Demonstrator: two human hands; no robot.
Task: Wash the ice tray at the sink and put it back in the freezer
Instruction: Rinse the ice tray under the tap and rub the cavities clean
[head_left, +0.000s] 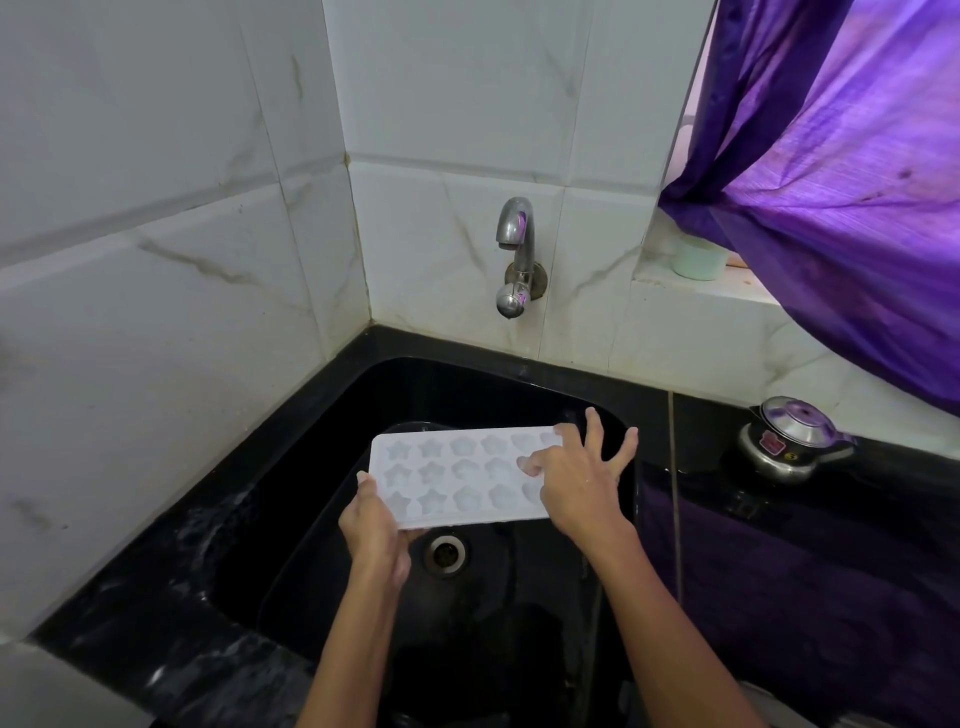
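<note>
A white ice tray (457, 475) with star and flower shaped cells is held flat over the black sink (332, 452), cells facing up. My left hand (376, 525) grips its near left corner, thumb on the rim and fingers underneath. My right hand (582, 480) lies on the tray's right end with fingers spread, one fingertip pressed into a cell. A chrome tap (516, 254) juts from the tiled wall above the sink; no water runs from it. The drain (445, 554) shows just below the tray.
White marbled tiles close in the left and back. A black counter (810, 566) runs to the right, with a steel pressure cooker (789, 439) on it. A purple curtain (841, 182) hangs over a window ledge holding a pale green cup (698, 258).
</note>
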